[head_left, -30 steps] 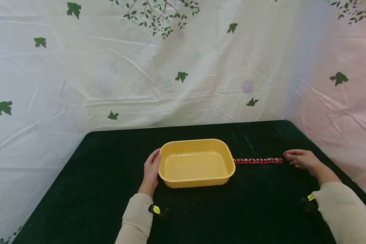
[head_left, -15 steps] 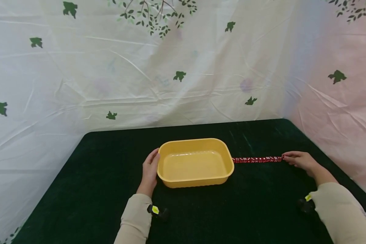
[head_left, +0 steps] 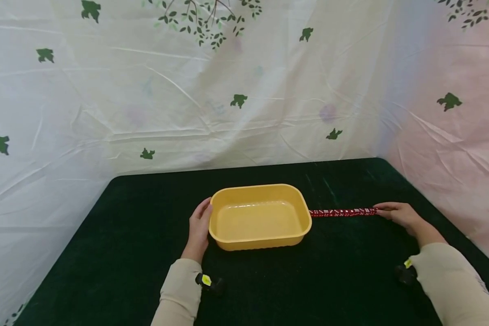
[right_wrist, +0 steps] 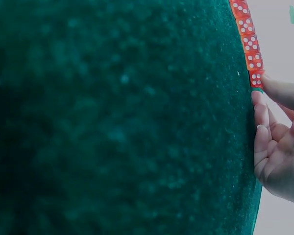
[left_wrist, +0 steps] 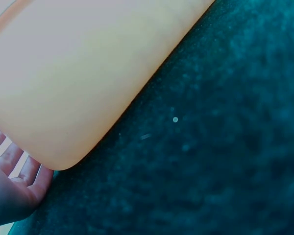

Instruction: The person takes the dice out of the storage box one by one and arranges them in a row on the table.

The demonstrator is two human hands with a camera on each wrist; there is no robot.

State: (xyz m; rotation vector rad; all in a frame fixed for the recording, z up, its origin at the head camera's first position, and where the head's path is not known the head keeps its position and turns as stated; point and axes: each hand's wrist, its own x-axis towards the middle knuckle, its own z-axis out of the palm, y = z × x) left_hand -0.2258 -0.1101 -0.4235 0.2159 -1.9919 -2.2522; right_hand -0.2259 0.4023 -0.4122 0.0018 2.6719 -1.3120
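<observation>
At frame centre, a yellow tub is steadied by the flat left hand; a row of red dice (right of centre) is touched endwise by the right hand, fingers relaxed.

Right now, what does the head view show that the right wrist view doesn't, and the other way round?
Only the head view shows the yellow tub, the left hand resting against its left side, and the full row of red dice running from the tub's right side. Only the right wrist view shows the white pips on the end dice. Both show the right hand touching the row's far end on the green cloth.
</observation>
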